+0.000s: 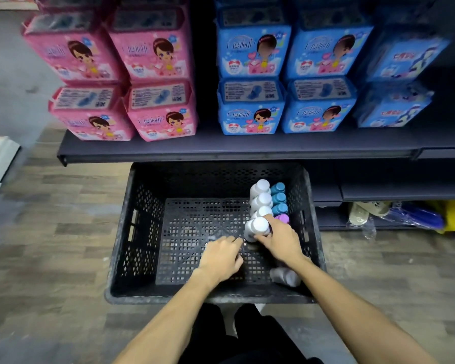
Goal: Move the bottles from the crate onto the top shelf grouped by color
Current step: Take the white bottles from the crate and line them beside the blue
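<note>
A black perforated crate [139, 227] stands on the floor under the shelf. Along its right side stands a row of white bottles [262, 198], with three blue-capped bottles [278, 199] beside them and a purple one [283, 219] behind my right hand. My right hand [279, 239] grips the nearest white bottle [256, 227]. My left hand [221, 256] hovers low in the crate just left of that bottle, fingers loosely curled and holding nothing. Another pale bottle [285, 275] lies on its side under my right forearm.
The dark shelf [221, 149] above the crate carries stacked pink packs [153, 72] on the left and blue packs [286, 74] on the right. A lower shelf at the right holds bagged goods [394, 214]. Wood-pattern floor surrounds the crate.
</note>
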Motion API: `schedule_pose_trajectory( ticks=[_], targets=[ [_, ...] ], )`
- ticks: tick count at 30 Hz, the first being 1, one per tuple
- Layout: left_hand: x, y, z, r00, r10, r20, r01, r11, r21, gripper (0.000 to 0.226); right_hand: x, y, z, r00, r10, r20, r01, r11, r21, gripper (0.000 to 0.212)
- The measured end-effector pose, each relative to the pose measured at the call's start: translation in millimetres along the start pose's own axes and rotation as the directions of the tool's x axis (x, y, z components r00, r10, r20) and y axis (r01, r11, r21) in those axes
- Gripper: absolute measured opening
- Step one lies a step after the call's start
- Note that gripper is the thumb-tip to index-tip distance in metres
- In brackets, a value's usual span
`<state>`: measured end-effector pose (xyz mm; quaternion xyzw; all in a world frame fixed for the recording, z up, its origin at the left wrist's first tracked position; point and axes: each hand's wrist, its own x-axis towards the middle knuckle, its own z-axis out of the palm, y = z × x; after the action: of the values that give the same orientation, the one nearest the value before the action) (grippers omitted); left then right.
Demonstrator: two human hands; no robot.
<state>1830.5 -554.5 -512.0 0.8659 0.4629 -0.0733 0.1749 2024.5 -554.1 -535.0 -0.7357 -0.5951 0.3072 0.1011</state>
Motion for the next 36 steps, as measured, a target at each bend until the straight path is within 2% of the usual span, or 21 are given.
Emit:
schedule_pose_trajectory(
  ticks=[4, 12, 19, 23, 29, 33, 36],
  targets=[
    [1.8, -12.7, -16.8, 0.999, -0.029, -0.040, 0.029, 1.000, -0.008, 0.024, 4.8, -13.1, -25.4, 0.993, -0.110, -0.043, 0.114, 0.989, 0.096, 0.036],
    [21.4, -48.0, -86.1, 0.975, -0.037, -0.218, 0.047, 0.998, 0.043, 0.026, 25.9, -77.0, -98.6, 0.938, -0.287, -0.194, 0.307, 0.948, 0.081, 0.043],
    [35.4, -60.5, -161.6, 0.934, 0.089, -0.347, -0.041, 0.989, 0.145, 0.020, 25.4, -132.2, -171.3, 0.854, -0.422, -0.305, 0.451, 0.892, 0.027, 0.046],
    [41.2, -63.1, -209.9, 0.872, 0.194, -0.449, -0.092, 0.967, 0.239, 0.020, 18.3, -158.6, -214.3, 0.809, -0.468, -0.357, 0.494, 0.869, -0.020, 0.039],
    [42.2, -60.3, -282.6, 0.736, 0.317, -0.599, -0.113, 0.929, 0.352, 0.015, 2.7, -196.8, -272.4, 0.723, -0.533, -0.440, 0.551, 0.829, -0.099, 0.039],
    [34.7, -52.8, -322.4, 0.627, 0.416, -0.659, -0.147, 0.894, 0.424, 0.012, -11.3, -220.5, -305.3, 0.677, -0.552, -0.487, 0.583, 0.806, -0.102, 0.033],
    [26.2, -47.4, -345.9, 0.572, 0.460, -0.679, -0.166, 0.876, 0.453, 0.013, -19.9, -239.0, -328.4, 0.633, -0.584, -0.509, 0.612, 0.779, -0.132, 0.030]
  ],
)
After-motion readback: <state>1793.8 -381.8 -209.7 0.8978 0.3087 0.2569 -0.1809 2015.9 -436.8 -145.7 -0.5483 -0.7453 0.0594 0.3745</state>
